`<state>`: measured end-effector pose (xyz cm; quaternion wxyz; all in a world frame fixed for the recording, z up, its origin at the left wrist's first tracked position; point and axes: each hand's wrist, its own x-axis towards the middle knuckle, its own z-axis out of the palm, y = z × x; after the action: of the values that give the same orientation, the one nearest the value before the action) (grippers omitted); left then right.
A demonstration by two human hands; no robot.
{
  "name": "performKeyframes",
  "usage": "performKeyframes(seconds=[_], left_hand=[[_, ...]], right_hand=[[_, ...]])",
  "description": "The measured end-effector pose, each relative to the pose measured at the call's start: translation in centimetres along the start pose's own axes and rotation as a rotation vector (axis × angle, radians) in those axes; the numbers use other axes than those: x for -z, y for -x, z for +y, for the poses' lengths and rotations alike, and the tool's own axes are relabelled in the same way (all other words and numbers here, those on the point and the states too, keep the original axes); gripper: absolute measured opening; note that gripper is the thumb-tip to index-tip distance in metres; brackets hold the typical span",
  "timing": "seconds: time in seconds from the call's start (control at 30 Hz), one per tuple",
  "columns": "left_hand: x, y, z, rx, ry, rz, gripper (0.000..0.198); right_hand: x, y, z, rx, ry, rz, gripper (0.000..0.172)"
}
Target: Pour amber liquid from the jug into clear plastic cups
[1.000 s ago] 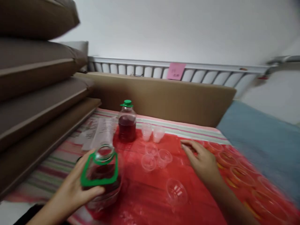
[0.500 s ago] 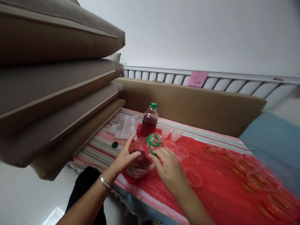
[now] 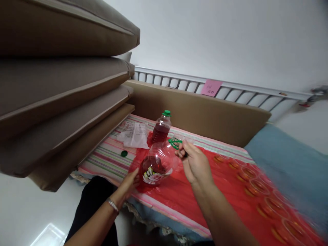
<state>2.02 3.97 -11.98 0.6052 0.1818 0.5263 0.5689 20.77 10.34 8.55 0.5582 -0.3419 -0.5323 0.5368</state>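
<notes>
A clear plastic jug [image 3: 157, 162] holding dark red liquid is tilted toward the right over the red cloth [image 3: 194, 194]. My right hand [image 3: 196, 164] is closed round its green handle [image 3: 175, 142] near the open neck. My left hand [image 3: 130, 181] cups the jug's base from below, fingers curved against it. A second bottle [image 3: 161, 128] of red liquid, with a green cap, stands upright just behind. Small clear cups [image 3: 179, 164] lie on the cloth close to the jug's mouth.
A loose green cap [image 3: 124, 153] and a clear plastic bag [image 3: 133, 131] lie on the striped cloth at left. Filled cups [image 3: 247, 172] line the red cloth at right. Stacked brown cushions [image 3: 58, 95] overhang the left side; a cardboard panel [image 3: 205, 114] stands behind.
The jug stood upright in my left hand; my right hand came over from the cloth, took the green handle, and the jug is now lifted and tipped to the right. The camera has pulled back.
</notes>
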Motion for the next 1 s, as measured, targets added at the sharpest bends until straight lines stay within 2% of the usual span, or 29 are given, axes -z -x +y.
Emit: performKeyframes(seconds=[0.1, 0.2, 0.3, 0.37, 0.47, 0.6, 0.8, 0.9, 1.0], left_hand=[[-1.0, 0.9, 0.1, 0.063, 0.133, -0.112, 0.052], [-2.8, 2.3, 0.6, 0.075, 0.241, -0.232, 0.059], [-4.2, 3.8, 1.2, 0.074, 0.289, -0.272, 0.06], [-4.5, 4.5, 1.4, 0.072, 0.288, -0.265, 0.055], [-4.1, 4.9, 1.6, 0.037, 0.263, -0.268, 0.049], [-3.0, 4.8, 1.4, 0.002, 0.194, -0.285, 0.049], [-1.6, 5.2, 1.2, -0.009, 0.075, -0.111, 0.062], [-1.7, 5.8, 1.6, 0.009, 0.066, -0.022, 0.06], [-2.3, 6.3, 1.9, -0.02, 0.049, -0.008, 0.057]], right_hand=[[-0.6, 0.1, -2.1, 0.064, 0.015, -0.032, 0.035], [0.0, 0.8, -4.2, 0.126, 0.056, -0.026, 0.032], [1.1, 2.6, -5.3, 0.207, 0.178, 0.022, 0.03], [2.0, 4.3, -5.1, 0.258, 0.319, 0.04, 0.029], [3.1, 6.8, -3.5, 0.296, 0.504, 0.055, 0.026], [4.5, 8.9, -0.2, 0.33, 0.625, 0.125, 0.024], [6.0, 10.0, 3.7, 0.353, 0.689, 0.149, 0.027], [6.8, 10.1, 5.1, 0.332, 0.706, 0.182, 0.028], [7.5, 10.0, 6.2, 0.312, 0.703, 0.213, 0.027]])
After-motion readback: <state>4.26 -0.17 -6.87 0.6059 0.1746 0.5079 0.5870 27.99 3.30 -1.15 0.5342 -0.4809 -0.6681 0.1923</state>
